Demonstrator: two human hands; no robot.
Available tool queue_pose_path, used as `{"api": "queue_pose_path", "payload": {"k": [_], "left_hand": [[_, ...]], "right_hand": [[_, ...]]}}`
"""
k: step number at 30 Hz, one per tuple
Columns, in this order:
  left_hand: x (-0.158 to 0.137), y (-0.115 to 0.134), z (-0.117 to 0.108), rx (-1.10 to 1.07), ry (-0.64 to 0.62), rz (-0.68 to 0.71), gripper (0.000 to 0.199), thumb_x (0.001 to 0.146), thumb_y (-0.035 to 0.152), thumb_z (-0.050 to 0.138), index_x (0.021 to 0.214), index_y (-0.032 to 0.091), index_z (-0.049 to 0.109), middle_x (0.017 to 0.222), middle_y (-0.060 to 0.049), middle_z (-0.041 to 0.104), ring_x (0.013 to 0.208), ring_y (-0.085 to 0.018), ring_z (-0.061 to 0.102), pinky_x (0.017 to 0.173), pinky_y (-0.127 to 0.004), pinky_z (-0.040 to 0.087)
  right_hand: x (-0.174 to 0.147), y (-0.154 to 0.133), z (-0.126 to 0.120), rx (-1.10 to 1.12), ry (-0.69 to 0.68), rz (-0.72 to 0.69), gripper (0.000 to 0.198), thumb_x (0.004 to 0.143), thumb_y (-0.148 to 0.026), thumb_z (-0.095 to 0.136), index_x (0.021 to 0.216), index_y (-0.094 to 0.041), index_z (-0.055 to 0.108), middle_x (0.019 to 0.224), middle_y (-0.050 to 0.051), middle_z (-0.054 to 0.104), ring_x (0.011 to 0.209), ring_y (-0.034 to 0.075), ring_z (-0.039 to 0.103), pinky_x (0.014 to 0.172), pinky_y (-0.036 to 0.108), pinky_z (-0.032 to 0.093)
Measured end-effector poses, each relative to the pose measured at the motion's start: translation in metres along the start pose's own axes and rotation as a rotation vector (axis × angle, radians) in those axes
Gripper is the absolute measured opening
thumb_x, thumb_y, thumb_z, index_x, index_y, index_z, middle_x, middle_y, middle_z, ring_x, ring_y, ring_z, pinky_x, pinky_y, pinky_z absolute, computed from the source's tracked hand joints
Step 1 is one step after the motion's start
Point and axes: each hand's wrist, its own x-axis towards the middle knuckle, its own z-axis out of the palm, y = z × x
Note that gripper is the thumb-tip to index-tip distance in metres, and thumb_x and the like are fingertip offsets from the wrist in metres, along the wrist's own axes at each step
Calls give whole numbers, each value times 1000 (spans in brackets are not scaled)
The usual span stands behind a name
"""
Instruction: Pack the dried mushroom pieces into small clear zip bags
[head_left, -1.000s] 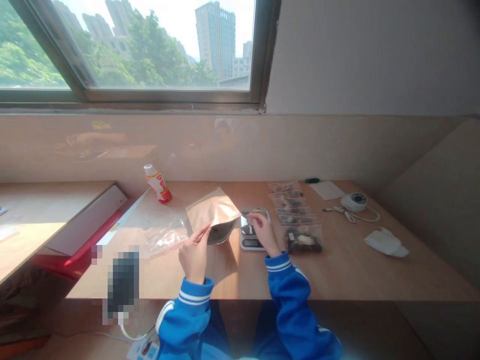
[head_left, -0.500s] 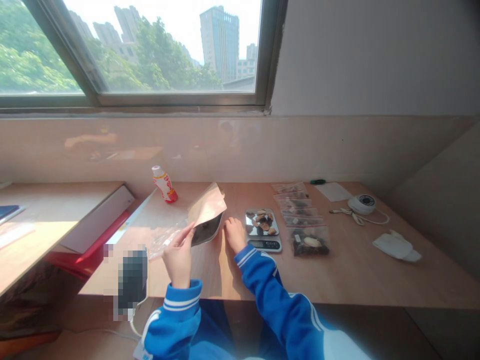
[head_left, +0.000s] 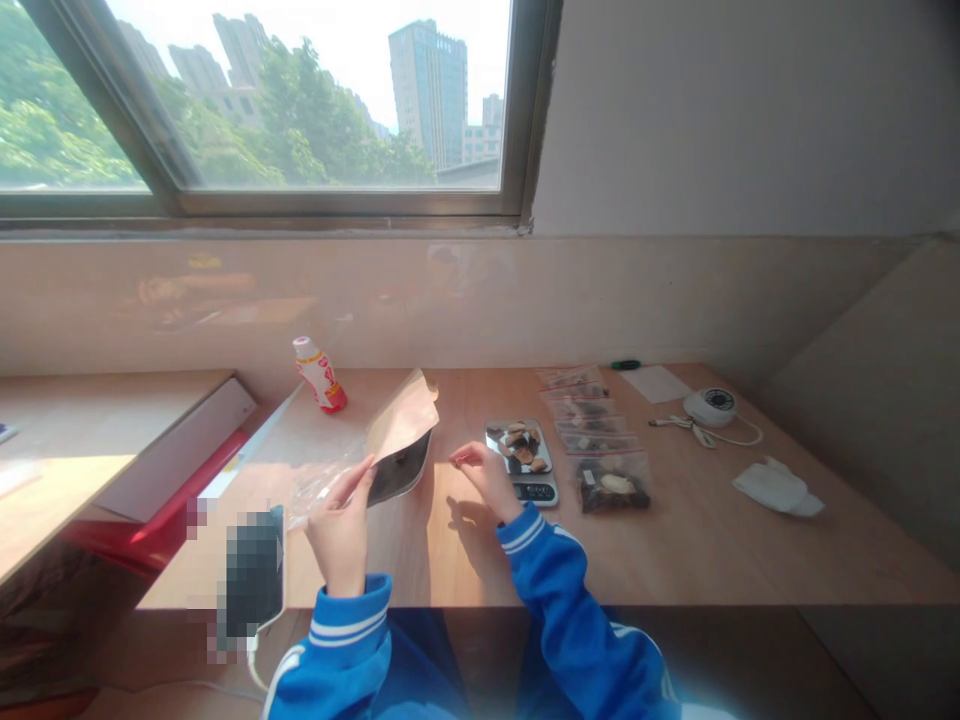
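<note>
My left hand pinches the near edge of a brown paper bag, whose dark, shadowed side faces right above the table. To the right of the bag, my right hand hovers over the tabletop, thumb and fingers pinched together. A tiny dark bit may show at its fingertips, too small to name. Just beyond that hand lies a kitchen scale with a digital display. Several brown and dark dried pieces are spread over its shiny plate. My right hand partly covers the scale's left front corner.
Several zip bags with dark contents line up right of the scale. A red-and-white bottle stands behind clear plastic. A phone on a cable sits front left. Farther right are a white round device, paper and a white cloth-like item.
My right hand has lifted off the tabletop and shifted right towards the scale, its fingers now pinched. The left hand keeps its hold on the paper bag. The view has shifted slightly.
</note>
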Motion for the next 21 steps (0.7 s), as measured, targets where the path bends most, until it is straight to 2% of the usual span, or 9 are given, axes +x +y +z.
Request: {"api": "queue_pose_path", "payload": {"k": [2, 4, 6, 9, 12, 15, 21], "left_hand": [[0, -2, -1, 1, 0, 7, 32, 74, 41, 63, 92, 18, 74, 96, -8, 74, 98, -26, 66, 91, -37, 48], [-1, -3, -1, -9, -10, 4, 32, 73, 42, 63, 93, 18, 74, 97, -8, 74, 98, -26, 66, 91, -38, 48], [-2, -2, 1, -19, -19, -3, 32, 73, 42, 64, 92, 18, 74, 96, -8, 74, 98, -26, 66, 91, -38, 48], [-4, 0, 5, -25, -25, -13, 31, 72, 41, 65, 91, 19, 75, 95, -7, 74, 97, -26, 66, 91, -38, 48], [-4, 3, 8, -25, -35, -28, 31, 72, 41, 65, 91, 19, 75, 95, -7, 74, 97, -26, 66, 90, -38, 48], [-2, 3, 7, -30, -51, -38, 32, 72, 42, 65, 94, 20, 74, 96, -7, 74, 97, -26, 65, 88, -38, 49], [4, 1, -3, -46, -39, -90, 38, 71, 45, 66, 98, 19, 73, 96, -7, 74, 96, -26, 65, 85, -37, 51]], "right_hand": [[-5, -4, -20, 204, 114, 31, 11, 80, -20, 54, 83, -17, 64, 85, 5, 70, 81, 17, 66, 75, 29, 53], [-9, 1, -44, 266, 251, 74, 14, 78, -28, 59, 83, -17, 65, 86, 7, 70, 82, 19, 66, 77, 32, 53], [-13, 14, -67, 194, 378, 109, 20, 77, -34, 60, 85, -16, 65, 87, 8, 70, 81, 20, 66, 77, 35, 52], [-17, 39, -90, -43, 507, 129, 20, 80, -33, 54, 83, -17, 64, 85, 9, 69, 78, 21, 64, 76, 37, 51], [-19, 58, -96, -251, 542, 113, 23, 82, -30, 46, 80, -16, 63, 83, 10, 66, 76, 22, 62, 74, 37, 49], [-21, 67, -90, -358, 505, 103, 24, 83, -27, 42, 79, -17, 63, 83, 11, 66, 77, 23, 61, 74, 38, 48], [-23, 73, -84, -307, 471, 132, 23, 83, -26, 42, 86, -17, 62, 89, 10, 68, 82, 24, 63, 76, 37, 48]]}}
